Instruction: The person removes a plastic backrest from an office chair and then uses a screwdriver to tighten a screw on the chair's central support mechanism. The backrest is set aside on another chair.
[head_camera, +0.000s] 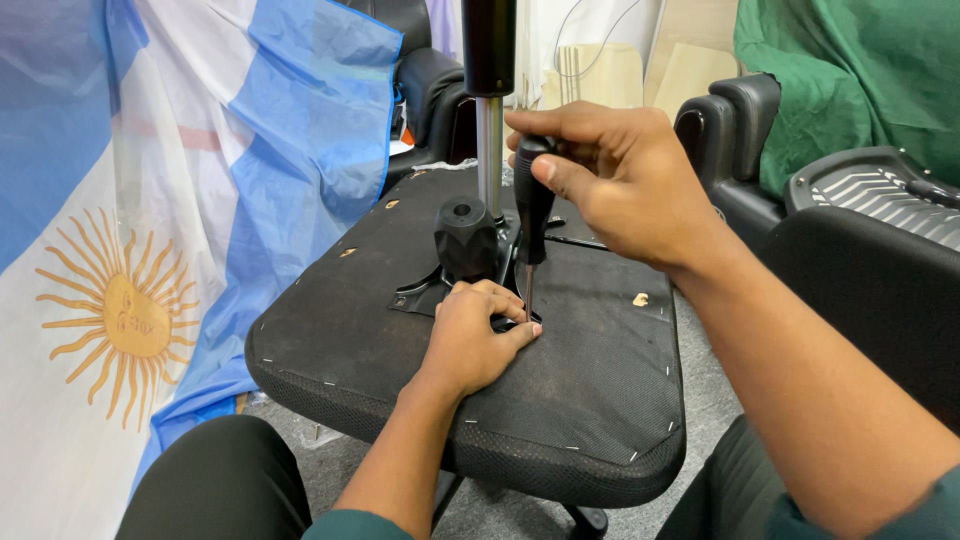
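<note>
black screwdriver (531, 215) tip hidden behind left hand (472, 340), right hand (610, 180) gripping.

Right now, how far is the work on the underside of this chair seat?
Done: the metal mechanism plate with its gas cylinder already sits on the upturned seat. In hand: the right hand holds a screwdriver upright at the plate's edge while the left hand steadies its tip. Left: I cannot tell how many screws remain.

flag (150, 250) left of seat (580, 400) | gas column (489, 150) on seat | armrest (730, 130) behind
</note>
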